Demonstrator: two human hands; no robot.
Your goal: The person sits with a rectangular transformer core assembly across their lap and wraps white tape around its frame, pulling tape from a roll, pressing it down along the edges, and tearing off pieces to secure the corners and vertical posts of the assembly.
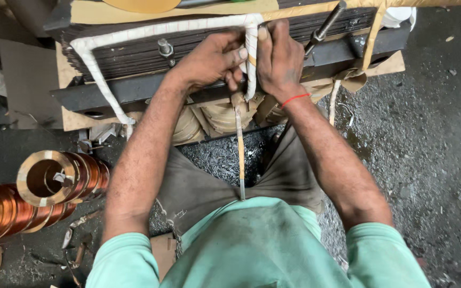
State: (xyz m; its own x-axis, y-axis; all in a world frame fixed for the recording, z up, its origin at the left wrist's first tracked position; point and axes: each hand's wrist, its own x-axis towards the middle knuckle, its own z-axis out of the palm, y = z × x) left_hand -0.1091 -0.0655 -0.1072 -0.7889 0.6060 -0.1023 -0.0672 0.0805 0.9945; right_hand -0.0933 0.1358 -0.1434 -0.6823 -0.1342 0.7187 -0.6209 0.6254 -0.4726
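A transformer core [134,53] of dark stacked laminations stands in front of me, clamped by steel channel bars. A thick white-taped lead [150,29] runs across its top and bends down at the right. My left hand [212,58] grips the vertical part of this taped lead [251,58], thumb pressed on it. My right hand [278,58] holds the same bend from the other side, a red thread on the wrist. A thin bare strip [239,154] hangs from under my hands toward my lap. Paper-wrapped coils [214,114] sit below the core.
Copper-wound coils [54,181] on paper tubes lie on the floor at the left. A threaded rod [326,24] sticks up at the core's right. Brown insulation paper [380,64] juts from the core. The dark floor at the right is gritty with scraps.
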